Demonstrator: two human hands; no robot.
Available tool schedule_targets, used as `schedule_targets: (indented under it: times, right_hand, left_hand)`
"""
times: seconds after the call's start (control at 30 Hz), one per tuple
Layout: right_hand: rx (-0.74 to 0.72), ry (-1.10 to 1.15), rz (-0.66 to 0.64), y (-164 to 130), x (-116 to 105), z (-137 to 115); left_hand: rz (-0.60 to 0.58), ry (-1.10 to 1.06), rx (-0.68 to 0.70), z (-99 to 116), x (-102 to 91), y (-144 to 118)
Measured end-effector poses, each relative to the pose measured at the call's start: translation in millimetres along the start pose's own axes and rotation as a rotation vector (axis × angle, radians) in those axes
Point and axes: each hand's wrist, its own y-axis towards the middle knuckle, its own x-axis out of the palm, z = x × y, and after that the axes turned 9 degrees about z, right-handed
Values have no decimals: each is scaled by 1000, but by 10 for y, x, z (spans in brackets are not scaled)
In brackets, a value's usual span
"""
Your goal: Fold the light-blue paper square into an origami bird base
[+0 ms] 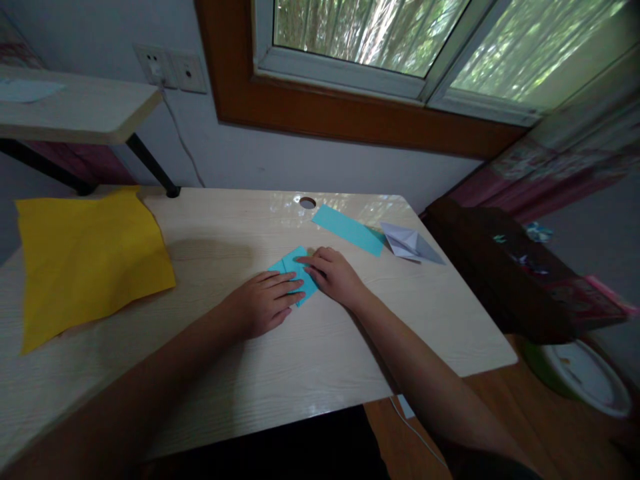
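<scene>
A small folded turquoise paper lies on the light wooden desk. My left hand rests flat on its near left part, fingers together and stretched out. My right hand presses on its right edge with the fingertips, partly covering it. Neither hand lifts the paper off the desk.
A turquoise paper strip and a folded white paper shape lie at the desk's far right. A large yellow sheet covers the left side. A cable hole is at the back edge. A dark bench and a bowl stand to the right.
</scene>
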Motion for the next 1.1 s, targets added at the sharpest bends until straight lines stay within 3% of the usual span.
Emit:
schedule_targets:
  times: [0.17, 0.83, 1.1]
  right_hand:
    - [-75, -81, -13, -14, -5, 0]
    - [-45, -312, -69, 5, -62, -145]
    - [-34, -296, -79, 10, -70, -156]
  left_hand:
    - [-7, -21, 18, -20, 1, -8]
    - [-33, -257, 26, 16, -181, -18]
    - [-10, -207, 6, -136, -80, -39]
